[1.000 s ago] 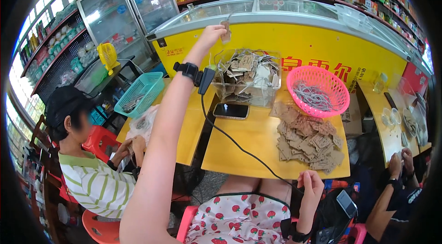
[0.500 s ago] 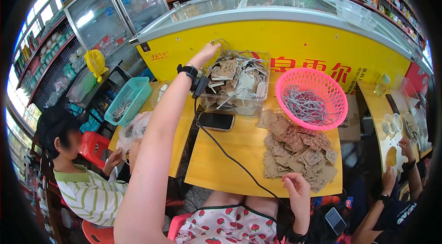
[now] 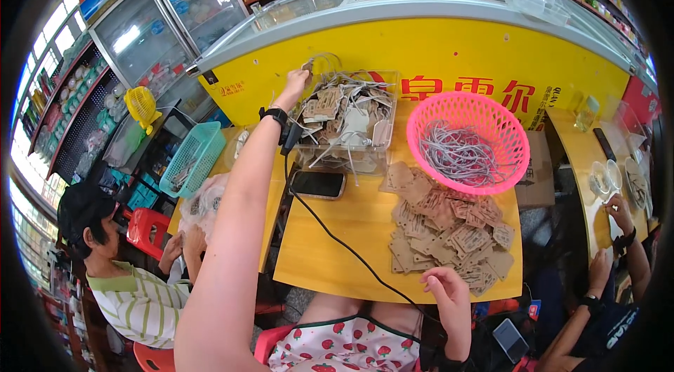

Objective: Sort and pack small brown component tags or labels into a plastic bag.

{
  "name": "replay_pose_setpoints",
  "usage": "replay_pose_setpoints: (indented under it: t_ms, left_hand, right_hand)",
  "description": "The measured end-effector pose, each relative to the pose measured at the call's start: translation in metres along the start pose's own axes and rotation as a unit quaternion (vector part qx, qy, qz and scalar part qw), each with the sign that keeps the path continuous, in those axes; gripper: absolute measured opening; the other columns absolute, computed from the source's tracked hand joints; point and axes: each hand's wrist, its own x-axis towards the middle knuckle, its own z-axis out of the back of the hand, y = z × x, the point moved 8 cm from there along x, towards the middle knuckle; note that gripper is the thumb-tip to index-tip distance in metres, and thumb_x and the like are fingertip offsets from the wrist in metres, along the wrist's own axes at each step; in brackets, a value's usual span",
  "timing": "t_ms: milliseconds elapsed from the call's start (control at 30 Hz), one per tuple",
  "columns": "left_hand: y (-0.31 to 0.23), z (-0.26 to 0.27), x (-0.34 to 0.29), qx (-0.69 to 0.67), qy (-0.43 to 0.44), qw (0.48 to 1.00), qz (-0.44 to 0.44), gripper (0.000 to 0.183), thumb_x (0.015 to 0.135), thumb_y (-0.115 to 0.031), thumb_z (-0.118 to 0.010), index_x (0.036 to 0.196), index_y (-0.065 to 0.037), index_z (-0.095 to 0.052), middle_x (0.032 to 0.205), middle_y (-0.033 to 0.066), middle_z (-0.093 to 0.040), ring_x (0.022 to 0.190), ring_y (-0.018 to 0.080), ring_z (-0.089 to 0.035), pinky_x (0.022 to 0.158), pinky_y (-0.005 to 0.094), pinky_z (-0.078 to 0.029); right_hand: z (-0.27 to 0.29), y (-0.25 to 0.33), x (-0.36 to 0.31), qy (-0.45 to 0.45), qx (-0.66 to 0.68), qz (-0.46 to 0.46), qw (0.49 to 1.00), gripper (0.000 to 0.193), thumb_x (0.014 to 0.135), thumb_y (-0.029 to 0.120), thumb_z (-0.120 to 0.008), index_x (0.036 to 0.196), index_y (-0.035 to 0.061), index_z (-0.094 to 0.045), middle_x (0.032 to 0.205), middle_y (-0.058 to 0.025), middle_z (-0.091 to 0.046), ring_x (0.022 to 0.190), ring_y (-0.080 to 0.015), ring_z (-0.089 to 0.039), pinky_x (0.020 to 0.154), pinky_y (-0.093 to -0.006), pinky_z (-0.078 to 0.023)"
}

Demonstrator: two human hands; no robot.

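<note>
My left hand reaches far forward to the left back corner of a clear plastic container. Its fingers pinch a brown cardboard tag with a grey cord looping off to the right. Tags strung with pale cords heap up inside the container. Close to the table's front edge hovers my right hand, fingers loosely curled and apart, nothing visible in them. Just beyond it lies a pile of loose brown cardboard tags. A pink basket behind the pile holds a tangle of grey cords.
A phone lies in front of the container, and a black cable crosses the yellow table. Left, a person works beside a teal basket. Another person's hands are at right. A yellow freezer stands behind.
The view has shifted slightly, so the table things sit a little further left. My left hand still holds the tag by the container; my right hand stays near the table edge.
</note>
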Motion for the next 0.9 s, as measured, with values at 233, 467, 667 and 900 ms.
replay_pose_setpoints:
  t_ms: [233, 467, 667, 900]
  left_hand:
    - [0.012, -0.001, 0.0, -0.029, 0.086, 0.996, 0.002, 0.035, 0.088, -0.023, -0.054, 0.092, 0.01, -0.064, 0.089, 0.0169, -0.066, 0.089, 0.0233, -0.058, 0.08, 0.0356, -0.044]
    - [0.001, -0.014, -0.019, -0.057, 0.09, 0.992, 0.073, 0.031, 0.086, -0.023, -0.054, 0.08, 0.007, -0.061, 0.076, 0.0111, -0.062, 0.073, 0.0201, -0.054, 0.068, 0.0351, -0.043]
    - [-0.029, 0.006, -0.025, 0.037, 0.128, 0.991, 0.021, 0.036, 0.087, -0.028, -0.057, 0.098, 0.006, -0.061, 0.095, 0.0139, -0.064, 0.09, 0.0214, -0.057, 0.079, 0.0338, -0.044]
    - [-0.282, 0.024, -0.162, -0.178, 0.256, 0.937, -0.16, 0.043, 0.094, -0.022, -0.055, 0.129, 0.002, -0.048, 0.13, 0.0128, -0.053, 0.122, 0.0209, -0.049, 0.103, 0.0323, -0.037]
  right_hand:
    - [-0.006, 0.009, -0.001, 0.009, -0.017, 0.01, 1.0, 0.013, 0.092, 0.009, -0.056, 0.098, -0.0032, -0.058, 0.087, -0.0065, -0.064, 0.083, -0.0127, -0.06, 0.076, -0.0259, -0.048]
    - [-0.015, 0.013, -0.01, -0.016, -0.042, 0.011, 0.999, 0.013, 0.092, 0.008, -0.056, 0.098, -0.0032, -0.059, 0.087, -0.0069, -0.064, 0.083, -0.0132, -0.061, 0.076, -0.0263, -0.048]
    - [-0.022, 0.008, -0.021, -0.018, -0.097, 0.006, 0.995, 0.014, 0.091, 0.008, -0.057, 0.098, -0.0041, -0.06, 0.087, -0.0081, -0.066, 0.084, -0.0139, -0.063, 0.077, -0.0258, -0.048]
    - [-0.012, 0.001, -0.038, -0.045, -0.133, -0.005, 0.99, 0.017, 0.092, 0.012, -0.058, 0.097, -0.0037, -0.06, 0.082, -0.0065, -0.065, 0.077, -0.0123, -0.061, 0.07, -0.0258, -0.048]
